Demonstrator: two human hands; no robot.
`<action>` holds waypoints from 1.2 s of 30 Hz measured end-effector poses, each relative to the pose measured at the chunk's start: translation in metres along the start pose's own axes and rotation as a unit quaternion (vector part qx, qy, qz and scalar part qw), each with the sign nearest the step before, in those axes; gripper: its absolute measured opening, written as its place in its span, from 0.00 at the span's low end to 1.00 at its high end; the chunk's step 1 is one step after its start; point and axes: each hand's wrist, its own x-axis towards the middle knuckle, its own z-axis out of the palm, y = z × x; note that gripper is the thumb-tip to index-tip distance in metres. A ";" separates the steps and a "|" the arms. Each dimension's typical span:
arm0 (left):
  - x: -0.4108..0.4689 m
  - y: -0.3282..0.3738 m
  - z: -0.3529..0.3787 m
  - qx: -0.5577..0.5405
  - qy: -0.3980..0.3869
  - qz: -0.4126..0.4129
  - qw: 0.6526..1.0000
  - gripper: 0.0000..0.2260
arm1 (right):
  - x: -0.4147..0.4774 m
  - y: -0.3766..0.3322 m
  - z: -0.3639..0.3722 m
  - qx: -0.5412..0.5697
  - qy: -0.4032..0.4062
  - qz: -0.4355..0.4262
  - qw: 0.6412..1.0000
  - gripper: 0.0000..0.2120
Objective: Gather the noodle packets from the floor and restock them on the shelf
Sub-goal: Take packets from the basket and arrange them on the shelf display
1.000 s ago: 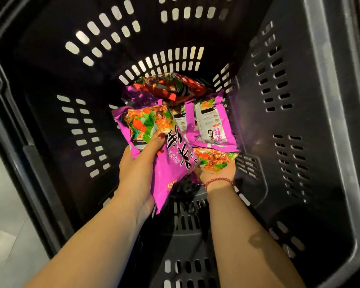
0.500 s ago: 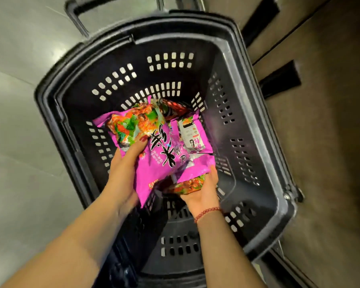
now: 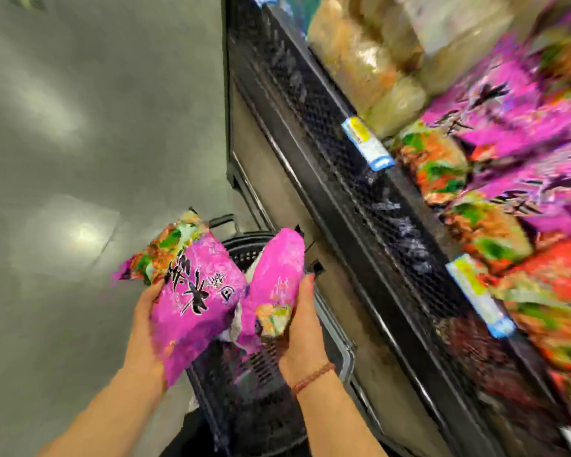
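My left hand (image 3: 145,324) grips a pink noodle packet (image 3: 195,291) with black lettering, its printed end pointing up and left. My right hand (image 3: 302,331) holds a second pink noodle packet (image 3: 277,278) upright, fingers wrapped round its side. Both packets hang above the black basket (image 3: 254,384) on the floor. The shelf (image 3: 360,179) runs along the right, its black mesh front edge slanting down the frame. Several pink noodle packets (image 3: 524,133) lie on the shelf. The view is motion-blurred.
Grey floor (image 3: 80,143) fills the left side. Pale bagged goods (image 3: 370,57) sit at the far end of the shelf, red packets (image 3: 557,278) at the near end. Price tags (image 3: 366,143) are clipped to the shelf edge.
Both hands have lifted their packets up out of the basket. The view has swung up and right, bringing the shelf into sight.
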 end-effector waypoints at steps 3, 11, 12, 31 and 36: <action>-0.035 0.024 0.038 -0.014 -0.057 0.016 0.998 0.34 | -0.049 -0.037 0.020 0.038 -0.049 -0.061 0.996 0.26; -0.091 0.048 0.093 0.013 -0.084 -0.030 0.996 0.32 | -0.134 -0.091 0.016 0.107 -0.125 -0.082 0.983 0.29; -0.095 0.053 0.114 -0.009 -0.092 -0.087 0.992 0.25 | -0.144 -0.098 0.011 0.093 -0.133 -0.083 0.983 0.19; -0.061 0.007 0.246 -0.048 -0.147 0.005 0.988 0.33 | -0.152 -0.303 -0.065 0.132 0.087 -0.300 0.941 0.19; -0.048 0.005 0.271 -0.034 -0.130 0.011 0.991 0.23 | -0.147 -0.376 -0.060 0.111 0.236 -0.414 0.872 0.30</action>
